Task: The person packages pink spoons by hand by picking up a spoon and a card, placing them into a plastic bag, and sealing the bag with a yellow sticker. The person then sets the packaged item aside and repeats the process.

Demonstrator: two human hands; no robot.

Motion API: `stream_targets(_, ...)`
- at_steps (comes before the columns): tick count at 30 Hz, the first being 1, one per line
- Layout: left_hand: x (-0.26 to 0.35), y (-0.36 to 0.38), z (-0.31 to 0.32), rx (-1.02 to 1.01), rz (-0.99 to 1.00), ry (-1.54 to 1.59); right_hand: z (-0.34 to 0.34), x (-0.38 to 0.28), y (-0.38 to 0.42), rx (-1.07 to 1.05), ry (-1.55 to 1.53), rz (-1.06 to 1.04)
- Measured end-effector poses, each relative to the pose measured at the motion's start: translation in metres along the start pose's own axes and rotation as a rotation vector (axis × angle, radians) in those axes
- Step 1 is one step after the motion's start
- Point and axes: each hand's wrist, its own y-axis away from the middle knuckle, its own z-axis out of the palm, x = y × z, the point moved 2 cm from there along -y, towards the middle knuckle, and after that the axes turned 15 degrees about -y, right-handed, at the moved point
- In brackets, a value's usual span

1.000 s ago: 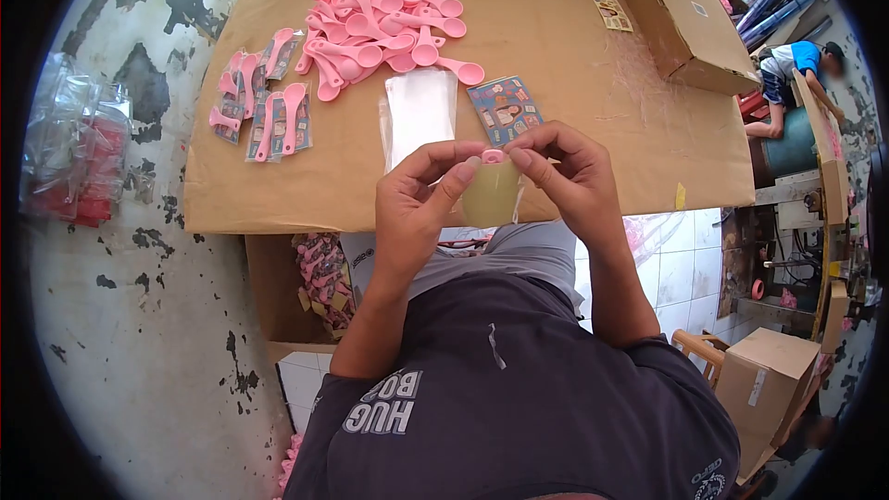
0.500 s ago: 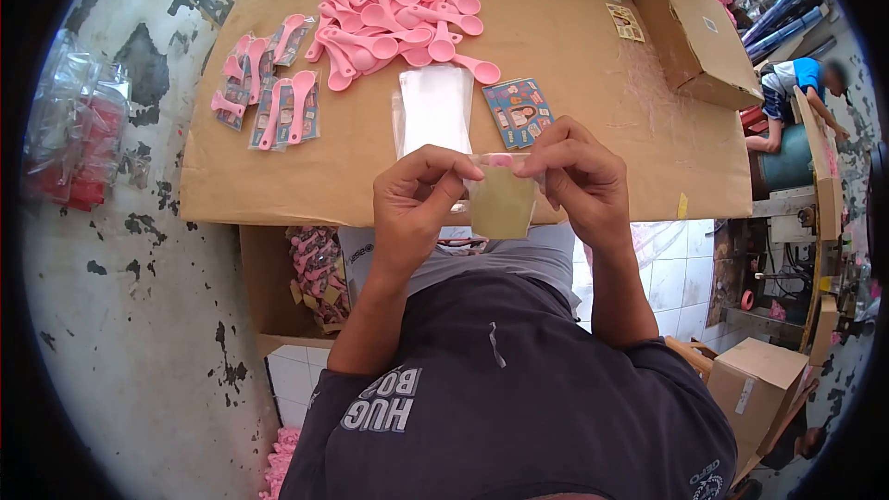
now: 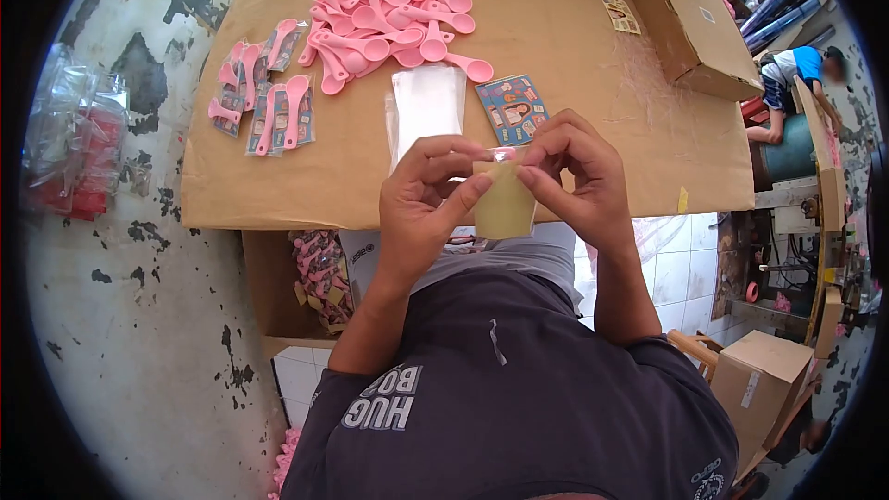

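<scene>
In front of my waist, at the table edge, both hands pinch the top of a small clear plastic bag (image 3: 505,208) with a yellowish-green card back showing in it. A bit of pink shows at its top, partly hidden by fingers. My left hand (image 3: 428,187) grips the upper left corner, thumb and fingertips together. My right hand (image 3: 582,181) pinches the upper right corner. Just beyond lie a stack of clear plastic bags (image 3: 428,111) and a stack of printed blue cards (image 3: 512,109). A large heap of pink measuring spoons (image 3: 389,14) lies farther back.
Several packed pink spoons with blue cards (image 3: 278,116) lie at the left of the brown-covered table (image 3: 648,167). A cardboard box (image 3: 690,32) stands at the right. Plastic bags hang on the left wall. Another person (image 3: 796,83) bends over at the far right.
My left thumb and fingers have shifted inward along the bag's top, and the fingers of both hands are now closer together. The bag stays at about the same place.
</scene>
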Motion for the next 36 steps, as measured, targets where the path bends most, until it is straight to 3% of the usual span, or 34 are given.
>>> stream_targets(2,0.005,-0.001,0.002,0.002,-0.039,0.061,0.003,0.004,0.002,0.000,-0.006,0.034)
stream_targets(5,0.007,0.000,0.003,-0.034,-0.070,0.143,0.010,0.005,0.005,0.116,-0.295,0.021)
stream_targets(7,0.000,0.002,-0.003,-0.212,-0.153,-0.068,0.015,0.002,0.003,0.186,-0.403,0.008)
stream_targets(8,-0.004,0.004,-0.007,-0.189,-0.153,-0.075,0.013,0.004,0.004,0.165,-0.415,0.013)
stream_targets(10,-0.005,0.004,-0.012,-0.214,-0.054,-0.143,0.004,0.007,0.005,0.033,-0.157,0.003)
stream_targets(12,0.003,0.005,-0.022,-0.174,-0.122,-0.126,0.006,0.002,0.002,0.006,-0.157,0.002)
stream_targets(14,0.011,0.000,-0.040,-0.072,0.085,-0.245,-0.002,-0.001,0.002,0.053,0.007,0.051)
stream_targets(16,0.019,-0.005,-0.072,0.106,0.188,-0.490,-0.011,-0.003,-0.001,0.101,0.056,0.059)
stream_targets(17,0.025,-0.009,-0.086,0.270,0.331,-0.707,-0.019,-0.003,-0.002,0.121,0.094,0.038)
stream_targets(19,0.045,-0.011,-0.118,0.482,0.421,-1.103,-0.033,-0.001,-0.003,0.176,0.135,0.010)
stream_targets(20,0.046,-0.015,-0.133,0.477,0.426,-1.102,-0.036,-0.003,-0.006,0.182,0.135,0.007)
stream_targets(22,0.046,-0.023,-0.156,0.575,0.373,-1.599,-0.042,-0.008,-0.011,0.261,0.660,-0.009)
stream_targets(23,0.040,-0.026,-0.165,0.573,0.379,-1.601,-0.045,-0.003,-0.012,0.266,0.658,-0.012)
stream_targets(25,0.014,-0.030,-0.179,0.420,0.265,-1.543,-0.048,0.013,-0.012,0.282,1.168,-0.194)
stream_targets(26,0.002,-0.030,-0.182,0.423,0.270,-1.551,-0.047,0.019,-0.013,0.285,1.161,-0.199)
stream_targets(28,-0.019,-0.029,-0.181,0.318,0.182,-1.613,-0.047,0.031,-0.015,0.333,0.946,-0.014)
stream_targets(32,-0.029,-0.032,-0.182,0.290,0.135,-1.647,-0.032,0.042,-0.023,0.359,0.867,0.108)
stream_targets(36,-0.021,-0.035,-0.199,0.316,0.132,-1.482,-0.029,0.055,-0.028,0.341,0.807,0.208)
